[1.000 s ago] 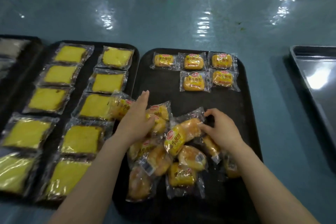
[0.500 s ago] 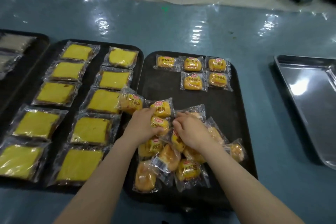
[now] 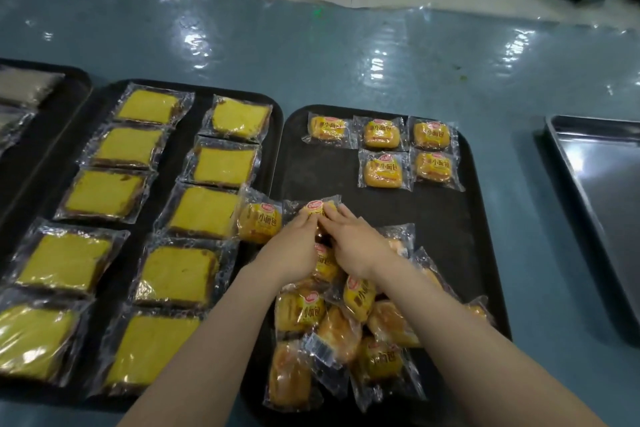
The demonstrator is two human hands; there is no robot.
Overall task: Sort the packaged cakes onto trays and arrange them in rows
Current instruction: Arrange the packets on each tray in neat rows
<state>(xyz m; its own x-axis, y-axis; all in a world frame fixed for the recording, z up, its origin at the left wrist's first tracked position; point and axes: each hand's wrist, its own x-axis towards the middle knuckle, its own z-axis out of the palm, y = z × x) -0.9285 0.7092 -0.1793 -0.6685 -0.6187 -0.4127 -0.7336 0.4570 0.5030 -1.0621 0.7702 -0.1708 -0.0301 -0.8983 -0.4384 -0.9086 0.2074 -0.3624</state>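
1. A blue plastic-covered table (image 3: 346, 55) carried several trays, seen from the person's head looking down.
2. At the centre sat a black tray (image 3: 446, 218) of small bun packets. Five packets (image 3: 381, 149) lay in tidy rows at its 12 o'clock end: three across, two beneath on the right.
3. A loose heap of bun packets (image 3: 346, 329) filled the tray's 6 o'clock half.
4. The left hand (image 3: 294, 250) and right hand (image 3: 356, 243) met side by side at the tray's middle, fingertips on one bun packet (image 3: 317, 210) at the heap's 12 o'clock edge. Each hand's grip looked narrow, fingers bent onto the wrapper; whether they pinched it or only pressed it could not be told.
5. Another bun packet (image 3: 259, 222) lay at 9 o'clock of the hands, overlapping the tray's rim.
6. At 9 o'clock, a second black tray (image 3: 277, 107) held yellow sliced-cake packets (image 3: 138, 225) in two columns.
7. At 3 o'clock stood a metal tray (image 3: 595, 191).
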